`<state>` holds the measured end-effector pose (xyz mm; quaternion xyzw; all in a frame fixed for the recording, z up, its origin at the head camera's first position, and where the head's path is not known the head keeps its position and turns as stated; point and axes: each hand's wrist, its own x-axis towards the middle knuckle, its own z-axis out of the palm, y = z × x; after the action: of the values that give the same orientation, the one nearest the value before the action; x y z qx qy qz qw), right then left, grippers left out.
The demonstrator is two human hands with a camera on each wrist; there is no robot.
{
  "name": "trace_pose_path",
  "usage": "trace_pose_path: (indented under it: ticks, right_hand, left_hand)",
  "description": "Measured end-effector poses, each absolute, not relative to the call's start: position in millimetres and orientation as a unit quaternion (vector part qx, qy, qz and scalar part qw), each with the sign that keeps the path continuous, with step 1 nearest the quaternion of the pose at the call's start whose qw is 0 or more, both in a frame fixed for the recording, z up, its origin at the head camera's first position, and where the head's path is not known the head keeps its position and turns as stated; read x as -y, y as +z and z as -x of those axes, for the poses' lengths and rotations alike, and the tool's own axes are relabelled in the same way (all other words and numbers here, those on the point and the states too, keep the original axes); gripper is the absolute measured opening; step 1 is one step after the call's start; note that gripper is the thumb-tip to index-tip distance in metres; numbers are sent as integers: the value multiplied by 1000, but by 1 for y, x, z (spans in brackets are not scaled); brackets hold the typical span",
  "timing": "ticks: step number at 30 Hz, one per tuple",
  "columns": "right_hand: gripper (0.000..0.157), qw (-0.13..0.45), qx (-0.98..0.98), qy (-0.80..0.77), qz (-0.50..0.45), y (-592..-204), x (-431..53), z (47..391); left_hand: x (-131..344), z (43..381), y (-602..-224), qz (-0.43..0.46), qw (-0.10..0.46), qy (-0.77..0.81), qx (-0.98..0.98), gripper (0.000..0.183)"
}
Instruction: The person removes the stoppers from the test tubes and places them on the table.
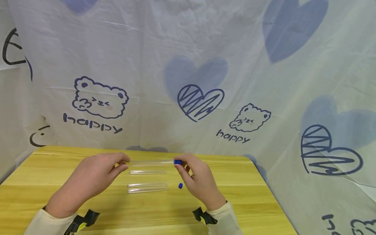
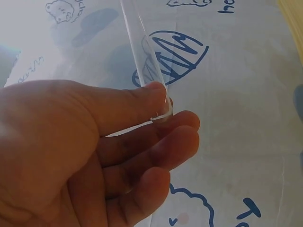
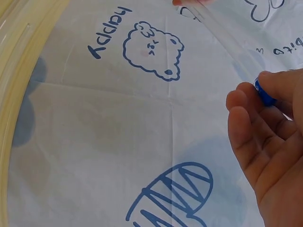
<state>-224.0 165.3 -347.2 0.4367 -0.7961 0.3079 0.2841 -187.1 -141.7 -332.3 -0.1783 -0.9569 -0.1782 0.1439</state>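
A clear test tube (image 1: 152, 163) is held level above the table between both hands. My left hand (image 1: 95, 174) pinches its left end between thumb and fingers, and the left wrist view shows that end of the tube (image 2: 147, 52) at the fingertips. At the other end, my right hand (image 1: 201, 181) pinches a blue cap (image 1: 178, 162). The cap (image 3: 264, 92) meets the tube's end, though how far it is seated I cannot tell. Below the hands, one clear tube (image 1: 148, 172) and further clear tubes (image 1: 148, 187) lie on the table, near a loose blue cap (image 1: 180, 185).
The yellow wood-grain table (image 1: 141, 217) ends at the back against a hanging white cloth (image 1: 152, 130) printed with hearts and bears. The same cloth hangs along the right side. Black camera straps sit at both wrists.
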Motion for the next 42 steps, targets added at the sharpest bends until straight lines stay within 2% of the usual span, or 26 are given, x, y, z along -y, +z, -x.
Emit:
trace_pose_path:
  ticks: [10, 25, 36, 42]
  right_hand:
    - [14, 298, 795, 321, -421, -346, -167, 224]
    - [14, 282, 810, 303, -415, -345, -168, 224]
    - [14, 259, 825, 293, -408, -347, -167, 224]
    - [16, 251, 832, 292, -399, -348, -166, 224]
  left_hand:
    - [150, 192, -338, 178, 146, -193, 954, 12]
    - [156, 252, -425, 164, 83, -217, 959, 11]
    - [146, 263, -455, 156, 63, -233, 958, 14]
    - [141, 265, -464, 157, 70, -237, 956, 5]
